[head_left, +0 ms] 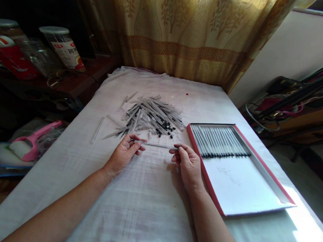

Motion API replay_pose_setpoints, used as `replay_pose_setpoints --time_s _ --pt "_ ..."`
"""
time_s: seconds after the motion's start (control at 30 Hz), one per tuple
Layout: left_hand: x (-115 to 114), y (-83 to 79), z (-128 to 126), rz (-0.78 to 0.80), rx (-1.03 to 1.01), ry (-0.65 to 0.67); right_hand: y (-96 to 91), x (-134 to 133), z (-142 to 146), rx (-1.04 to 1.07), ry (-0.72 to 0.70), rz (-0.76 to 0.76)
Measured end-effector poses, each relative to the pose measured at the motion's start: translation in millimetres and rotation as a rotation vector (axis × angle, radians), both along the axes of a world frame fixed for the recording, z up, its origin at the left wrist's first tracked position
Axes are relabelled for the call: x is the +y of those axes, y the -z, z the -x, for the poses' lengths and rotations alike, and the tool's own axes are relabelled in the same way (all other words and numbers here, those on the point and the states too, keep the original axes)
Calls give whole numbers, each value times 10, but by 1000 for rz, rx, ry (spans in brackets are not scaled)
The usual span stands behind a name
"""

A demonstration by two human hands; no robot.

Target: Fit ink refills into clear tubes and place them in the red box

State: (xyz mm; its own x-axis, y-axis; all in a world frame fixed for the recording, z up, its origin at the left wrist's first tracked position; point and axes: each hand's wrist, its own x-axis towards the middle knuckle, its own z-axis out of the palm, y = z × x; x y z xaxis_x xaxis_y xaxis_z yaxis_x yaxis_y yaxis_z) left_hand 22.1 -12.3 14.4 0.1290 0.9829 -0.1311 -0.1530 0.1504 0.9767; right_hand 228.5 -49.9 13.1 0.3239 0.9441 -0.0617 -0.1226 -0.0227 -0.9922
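A slim clear pen (160,146) is stretched level between my two hands, above the cloth-covered table. My left hand (127,150) pinches its left end, and my right hand (186,160) grips the right end, where a dark part shows at the fingertips. Just beyond my hands lies a loose heap of pen parts (151,111), with clear barrels, dark refills and small black-tipped pieces jumbled together. To the right of my right hand is a shallow red-edged box lid (244,190). A row of clear pens (220,140) lies side by side in its far part, black ends toward me.
A single clear tube (97,130) lies left of the heap. Small red (187,94) and white bits sit farther back. Jars (62,49) stand on a dark cabinet at left, above a pink tape dispenser (36,139). A patterned curtain (182,35) hangs behind the table.
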Motion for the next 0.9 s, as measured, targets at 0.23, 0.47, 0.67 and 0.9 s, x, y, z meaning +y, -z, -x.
replay_pose_setpoints --time_s 0.23,0.47,0.67,0.9 --pt "-7 -7 -14 -29 60 -3 19 -20 10 -44 -29 -30" --pt "-9 -18 9 -26 68 7 -37 -12 -115 -187 -258 71" --pt "-25 -24 33 -3 100 54 -30 3 -186 -274 -312 63" --pt "-31 63 36 0 112 38 27 4 -183 -335 -342 41"
